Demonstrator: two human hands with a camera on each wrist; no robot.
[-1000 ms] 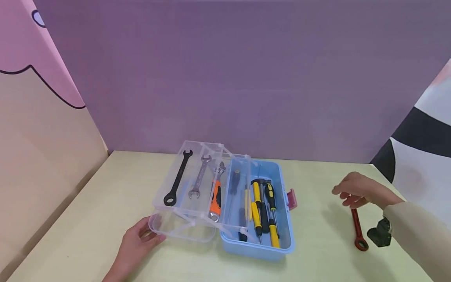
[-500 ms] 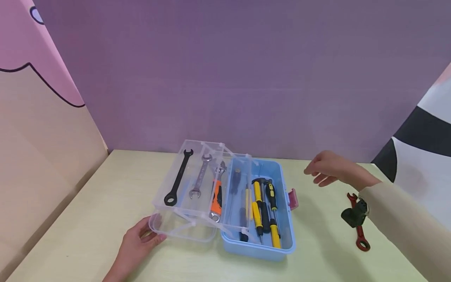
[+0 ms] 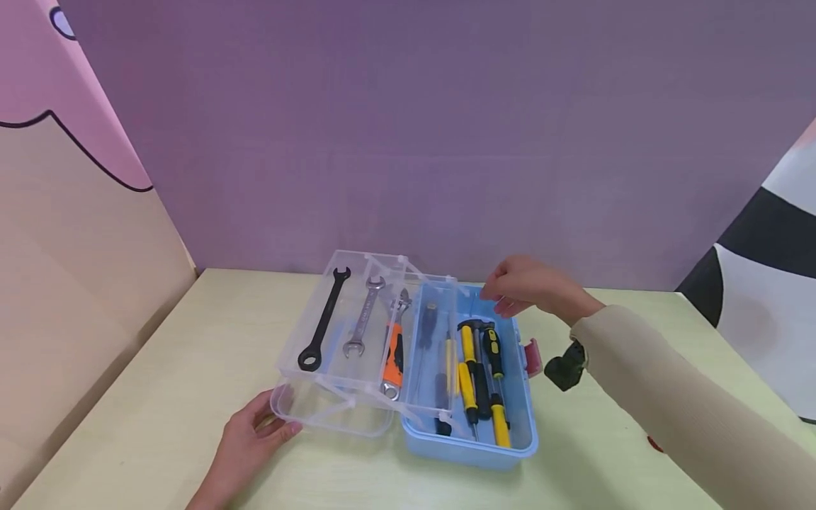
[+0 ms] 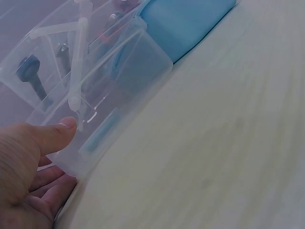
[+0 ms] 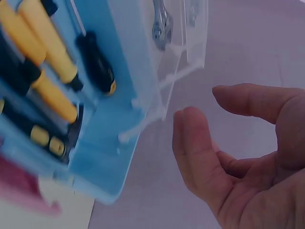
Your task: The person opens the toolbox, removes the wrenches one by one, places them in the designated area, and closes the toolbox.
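An open blue toolbox [image 3: 519, 432] stands mid-table with yellow-handled screwdrivers [image 3: 494, 386] and a hammer [image 3: 470, 331] inside. Its clear tray [image 3: 347, 379] is swung out to the left and carries a black wrench [image 3: 323, 322], a silver wrench [image 3: 361, 319] and an orange adjustable wrench [image 3: 393, 354]. My left hand [image 3: 277, 421] grips the clear lid [image 3: 331, 418] at its near left corner, with the thumb [image 4: 57, 133] on the rim and the fingers underneath. My right hand [image 3: 497, 297] hovers over the box's far end, holding nothing. In the right wrist view its fingers [image 5: 190, 143] are loosely curved beside the tray's hinge arms.
A pink latch [image 3: 531, 356] sticks out of the box's right side. A sliver of a red wrench [image 3: 654, 444] shows under my right sleeve. A purple wall runs behind the pale green table [image 3: 159, 368], with panels at the left and right.
My right hand has moved left, from above the red wrench to over the far end of the blue box. The left hand and the toolbox have stayed put.
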